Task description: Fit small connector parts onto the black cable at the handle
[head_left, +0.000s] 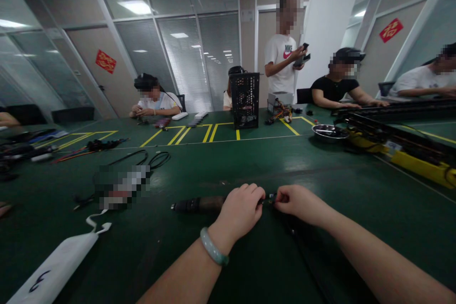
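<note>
A dark electric screwdriver [204, 204] lies across the green table [199, 251], its tip pointing left. My left hand [242, 206], with a pale bangle at the wrist, is closed around the screwdriver's rear end. Just to the right, my right hand [299, 204] is closed in a pinch on a small dark cable connector at that end. From there a black cable [307, 259] runs down towards the near edge. My fingers partly hide the connector, so I cannot tell whether it is fully plugged in.
At left lie a white strip marked 3 [60, 266], a blurred-out item with black cord [160, 159] and loose wires [103, 145]. Further back stand a black computer case [245, 99], a power supply [281, 100] and a metal bowl [329, 138]. Several people are around the table.
</note>
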Demonstrator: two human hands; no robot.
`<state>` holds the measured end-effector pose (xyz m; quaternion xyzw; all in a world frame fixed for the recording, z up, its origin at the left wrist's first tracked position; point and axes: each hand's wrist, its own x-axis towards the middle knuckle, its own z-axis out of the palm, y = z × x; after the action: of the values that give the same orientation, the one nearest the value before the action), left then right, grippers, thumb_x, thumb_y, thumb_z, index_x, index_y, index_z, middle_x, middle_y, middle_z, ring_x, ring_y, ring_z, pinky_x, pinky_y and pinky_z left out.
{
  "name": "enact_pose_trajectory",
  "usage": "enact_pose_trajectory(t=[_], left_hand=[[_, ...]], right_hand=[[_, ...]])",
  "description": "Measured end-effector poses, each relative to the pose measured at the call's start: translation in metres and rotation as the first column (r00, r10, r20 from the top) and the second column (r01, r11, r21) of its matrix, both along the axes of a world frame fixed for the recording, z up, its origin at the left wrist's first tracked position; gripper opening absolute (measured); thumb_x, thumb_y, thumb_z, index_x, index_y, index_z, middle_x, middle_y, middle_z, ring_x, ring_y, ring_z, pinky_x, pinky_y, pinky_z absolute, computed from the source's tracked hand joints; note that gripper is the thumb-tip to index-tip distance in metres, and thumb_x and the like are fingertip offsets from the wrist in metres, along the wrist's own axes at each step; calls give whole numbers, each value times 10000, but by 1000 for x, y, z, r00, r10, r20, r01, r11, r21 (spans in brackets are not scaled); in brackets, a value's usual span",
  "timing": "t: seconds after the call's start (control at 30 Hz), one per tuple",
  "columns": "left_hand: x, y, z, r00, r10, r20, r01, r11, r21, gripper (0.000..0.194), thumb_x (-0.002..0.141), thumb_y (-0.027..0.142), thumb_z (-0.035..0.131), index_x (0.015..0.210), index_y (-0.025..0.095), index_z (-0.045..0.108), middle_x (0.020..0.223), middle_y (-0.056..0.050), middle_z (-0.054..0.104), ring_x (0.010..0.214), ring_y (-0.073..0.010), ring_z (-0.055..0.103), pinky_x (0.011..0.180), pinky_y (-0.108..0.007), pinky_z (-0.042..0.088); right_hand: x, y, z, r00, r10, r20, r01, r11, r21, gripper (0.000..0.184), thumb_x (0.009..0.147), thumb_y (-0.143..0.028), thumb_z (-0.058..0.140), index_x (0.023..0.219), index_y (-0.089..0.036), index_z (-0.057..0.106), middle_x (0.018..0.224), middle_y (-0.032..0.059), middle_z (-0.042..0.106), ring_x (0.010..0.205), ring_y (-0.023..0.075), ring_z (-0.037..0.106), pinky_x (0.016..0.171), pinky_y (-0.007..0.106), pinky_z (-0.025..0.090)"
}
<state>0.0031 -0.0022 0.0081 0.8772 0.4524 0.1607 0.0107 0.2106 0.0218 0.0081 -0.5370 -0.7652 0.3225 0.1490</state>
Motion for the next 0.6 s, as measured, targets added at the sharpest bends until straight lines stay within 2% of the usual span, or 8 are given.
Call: enact_pose_trajectory(t=[0.07,0.27,0.43,0.6], left_hand=[[1,0,1,1000,4,-11,-4,1000,-7,130,844,161,575,952,218,532,956,-7,568,910,-194,540,760,-324,444],[1,-1,1,1000,6,13,-6,1000,-11,102,854,195,567,947,212,530,945,-18,571,896,-199,538,755,-325,446],[-2,-1,-2,998,5,55,-4,1000,-6,110,841,213,589,934,217,529,931,-6,567,875,-193,538,743,-324,445],[-3,-2,-2,997,-21,77,22,1000,-11,130,846,183,579,965,223,543,955,-1,579,883,-185,552,762,-318,447]], right_hand=[[0,-1,-1,998,6,64,-10,999,54,98,782,-286,625,779,-196,664,743,-1,689,667,160,620,560,223,410],[-11,-8,0,994,-22,106,12,995,96,69,781,-246,612,792,-213,672,771,-3,696,700,164,628,570,220,402],[-19,-12,-3,993,-54,104,39,989,143,79,793,-267,613,789,-217,674,763,-1,691,702,167,624,562,226,388],[-20,-14,0,998,-17,61,8,990,138,89,793,-258,601,798,-213,678,764,0,690,704,160,624,576,221,397]])
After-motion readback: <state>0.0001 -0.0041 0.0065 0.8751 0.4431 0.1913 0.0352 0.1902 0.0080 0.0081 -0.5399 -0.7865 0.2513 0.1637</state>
